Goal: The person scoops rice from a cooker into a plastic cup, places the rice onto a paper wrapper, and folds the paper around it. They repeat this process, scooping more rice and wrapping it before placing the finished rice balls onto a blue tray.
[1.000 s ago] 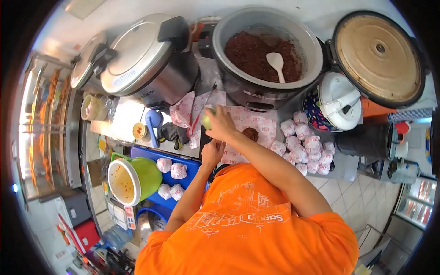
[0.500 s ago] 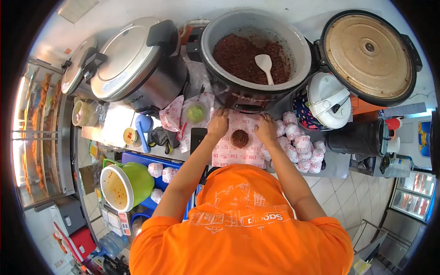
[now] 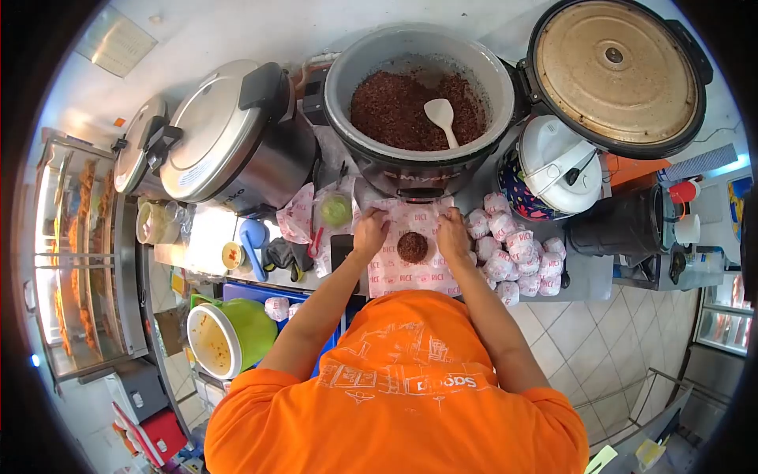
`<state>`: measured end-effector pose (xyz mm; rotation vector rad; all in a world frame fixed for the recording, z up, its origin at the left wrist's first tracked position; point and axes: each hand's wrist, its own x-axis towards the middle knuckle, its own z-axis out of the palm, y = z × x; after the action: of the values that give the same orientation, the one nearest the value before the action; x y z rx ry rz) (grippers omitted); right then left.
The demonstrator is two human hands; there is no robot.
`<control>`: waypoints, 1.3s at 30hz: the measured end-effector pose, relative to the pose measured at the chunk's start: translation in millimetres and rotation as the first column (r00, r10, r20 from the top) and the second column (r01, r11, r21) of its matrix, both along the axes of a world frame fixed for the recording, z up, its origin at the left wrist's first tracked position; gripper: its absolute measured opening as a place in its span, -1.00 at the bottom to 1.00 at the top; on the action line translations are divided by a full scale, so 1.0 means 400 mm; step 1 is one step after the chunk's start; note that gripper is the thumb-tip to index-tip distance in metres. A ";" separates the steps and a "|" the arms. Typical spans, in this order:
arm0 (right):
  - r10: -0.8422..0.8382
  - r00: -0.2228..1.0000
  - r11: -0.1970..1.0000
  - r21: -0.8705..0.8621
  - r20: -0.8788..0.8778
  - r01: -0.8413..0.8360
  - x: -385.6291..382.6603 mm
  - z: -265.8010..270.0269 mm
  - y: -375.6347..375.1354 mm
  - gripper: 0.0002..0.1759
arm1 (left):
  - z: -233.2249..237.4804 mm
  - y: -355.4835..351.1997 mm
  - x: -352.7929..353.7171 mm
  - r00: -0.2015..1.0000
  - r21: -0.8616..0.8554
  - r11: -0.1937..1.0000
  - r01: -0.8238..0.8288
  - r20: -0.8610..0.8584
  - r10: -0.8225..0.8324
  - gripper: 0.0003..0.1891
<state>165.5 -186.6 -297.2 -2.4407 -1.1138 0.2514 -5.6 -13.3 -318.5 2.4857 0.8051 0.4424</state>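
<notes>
A round mound of dark reddish-brown rice (image 3: 412, 247) sits on a white sheet of wrapping paper (image 3: 395, 276) printed with pink "RICE" lettering. My left hand (image 3: 371, 232) has its fingers curled on the paper's far left edge. Opposite it, my right hand (image 3: 452, 235) grips the far right edge, with the mound between both hands. Neither hand touches the rice. To the right lies a pile of wrapped rice portions (image 3: 521, 248) in the same paper. Part of a dark phone (image 3: 341, 251) shows beside my left wrist.
Behind the paper stands an open rice cooker (image 3: 420, 167) with a white rice paddle (image 3: 442, 118) in its dark rice. Closed cookers (image 3: 213, 134) stand left. A patterned jug (image 3: 559, 170) is at right. A green cooler (image 3: 251, 328) sits lower left, and a green cup (image 3: 336, 209) behind my left hand.
Both hands have drawn slightly nearer to me along the paper's sides, and their fingers have curled in at its far edge. The camera view has shifted a little. The rice mound stays on the sheet.
</notes>
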 end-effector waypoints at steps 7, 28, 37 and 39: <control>-0.034 0.994 0.995 0.090 -0.102 0.043 0.013 -0.020 0.006 -0.61 | 0.032 0.004 0.036 0.987 -0.160 0.974 -0.159 -0.050 0.153 -0.64; -0.022 1.000 1.000 -0.005 0.004 0.022 0.013 -0.018 -0.003 -0.71 | 0.039 0.025 -0.008 0.976 -0.183 0.960 -0.211 0.020 0.218 -0.82; 0.001 0.999 1.000 -0.009 -0.037 -0.001 0.011 0.009 -0.004 -0.70 | 0.096 0.032 0.003 0.994 0.109 0.993 0.048 0.094 -0.058 -0.84; 0.080 0.996 0.990 0.121 -0.027 -0.076 0.005 0.058 0.001 -0.70 | 0.128 0.021 -0.002 0.975 0.046 0.991 0.129 0.178 -0.135 -0.82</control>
<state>167.5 -186.2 -274.2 -2.2836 -1.1777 0.2392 -6.2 -5.0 -267.4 2.4681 0.5611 0.6282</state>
